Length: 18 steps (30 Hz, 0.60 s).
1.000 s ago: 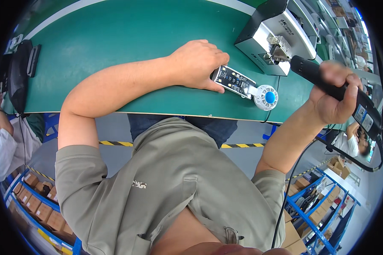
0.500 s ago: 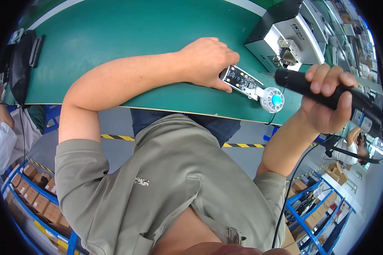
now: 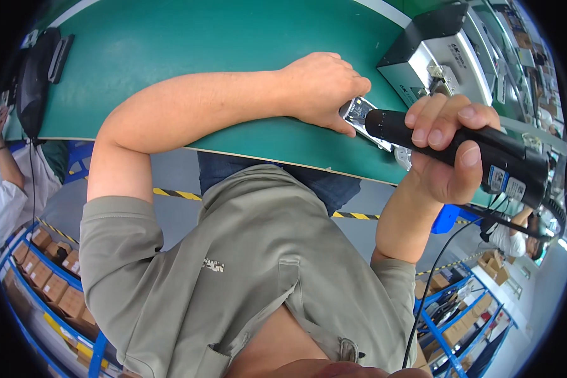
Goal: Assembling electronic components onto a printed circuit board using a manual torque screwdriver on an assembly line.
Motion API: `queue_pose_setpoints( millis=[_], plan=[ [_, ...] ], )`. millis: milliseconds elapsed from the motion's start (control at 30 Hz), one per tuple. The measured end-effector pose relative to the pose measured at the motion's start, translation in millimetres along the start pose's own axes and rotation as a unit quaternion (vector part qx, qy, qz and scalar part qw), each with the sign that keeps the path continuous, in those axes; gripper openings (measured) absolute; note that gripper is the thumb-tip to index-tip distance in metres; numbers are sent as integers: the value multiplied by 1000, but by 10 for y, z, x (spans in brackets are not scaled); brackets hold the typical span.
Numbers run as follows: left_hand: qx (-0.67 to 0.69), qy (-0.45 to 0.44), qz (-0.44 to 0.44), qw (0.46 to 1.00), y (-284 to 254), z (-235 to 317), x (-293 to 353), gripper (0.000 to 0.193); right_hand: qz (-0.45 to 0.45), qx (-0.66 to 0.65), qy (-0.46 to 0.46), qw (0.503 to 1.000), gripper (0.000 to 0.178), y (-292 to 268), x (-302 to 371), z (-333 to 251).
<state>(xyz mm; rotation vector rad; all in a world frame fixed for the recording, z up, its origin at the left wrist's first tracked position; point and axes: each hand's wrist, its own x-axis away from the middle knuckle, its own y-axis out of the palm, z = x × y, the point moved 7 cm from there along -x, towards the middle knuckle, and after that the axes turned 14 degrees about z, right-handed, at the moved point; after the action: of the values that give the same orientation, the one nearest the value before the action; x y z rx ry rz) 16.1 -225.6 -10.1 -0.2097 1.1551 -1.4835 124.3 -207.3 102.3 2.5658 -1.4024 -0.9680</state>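
Observation:
My left hand (image 3: 324, 88) is closed around the near-left end of a white device housing (image 3: 376, 140) on the bench. A dark circuit board (image 3: 358, 111) lies exposed inside it. My right hand (image 3: 453, 132) wraps round a black electric screwdriver (image 3: 516, 165), which tilts with its narrow end toward the board. That end overlaps the housing in the head view, so its tip is hidden, and I cannot tell whether it touches a screw. At the housing's far-right end, the round white head (image 3: 402, 157) is mostly covered by the screwdriver and my right hand.
A black-and-silver screw feeder (image 3: 425, 57) stands on the green bench (image 3: 201, 44) behind my right hand. The screwdriver's cable (image 3: 431, 277) hangs down at right. A black object (image 3: 36, 85) lies at the bench's left end, near another person (image 3: 19, 189). Shelves with boxes (image 3: 53, 286) stand lower left.
The screwdriver in my right hand has moved left, and its end now covers part of the circuit board and round head. My left hand keeps its hold on the housing.

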Motion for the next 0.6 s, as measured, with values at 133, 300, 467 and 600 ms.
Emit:
queue_pose_setpoints(
  millis=[133,300,467,600],
  plan=[
    [-9,4,-6,1000,-29,13,12,44,-44,-8,1,999,24,121,-8,24],
    [-16,8,-10,1000,12,32,-3,44,-113,27,19,993,20,242,5,31],
    [-23,10,-17,1000,18,19,17,45,-115,48,26,992,22,257,13,97],
    [-22,13,-17,1000,18,12,0,46,-61,27,15,998,24,81,-44,-4]
  ],
)
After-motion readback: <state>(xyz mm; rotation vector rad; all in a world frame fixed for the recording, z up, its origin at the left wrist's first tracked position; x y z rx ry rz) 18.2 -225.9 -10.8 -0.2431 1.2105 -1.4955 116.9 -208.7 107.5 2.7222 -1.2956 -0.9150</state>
